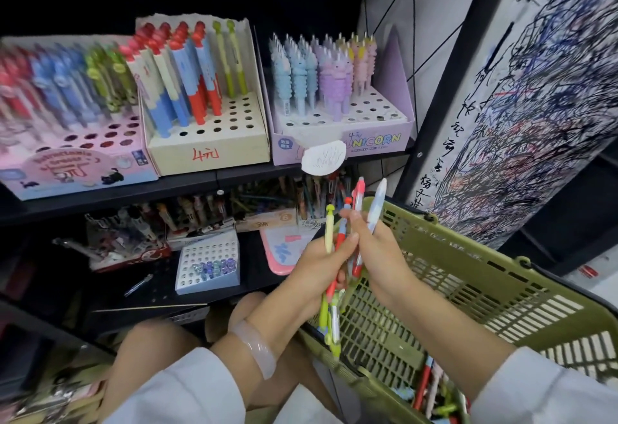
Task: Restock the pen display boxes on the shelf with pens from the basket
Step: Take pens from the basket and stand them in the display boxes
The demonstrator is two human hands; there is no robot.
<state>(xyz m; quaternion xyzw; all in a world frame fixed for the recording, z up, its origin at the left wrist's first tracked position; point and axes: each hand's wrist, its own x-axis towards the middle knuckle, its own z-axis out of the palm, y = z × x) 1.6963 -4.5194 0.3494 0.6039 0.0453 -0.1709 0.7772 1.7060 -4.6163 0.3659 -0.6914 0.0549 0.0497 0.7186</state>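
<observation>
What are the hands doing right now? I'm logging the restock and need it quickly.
Left hand: grips a bunch of slim plastic pens, yellow-green and red.
Right hand: grips a pale blue-white pen.

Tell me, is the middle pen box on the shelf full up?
No, partly empty. The cream box has many bare holes in front and right of its pens.

Colourful pens [337, 249] bunched upright above green basket [468, 276], half-filled display boxes [207, 142] on shelf [187, 186]
</observation>
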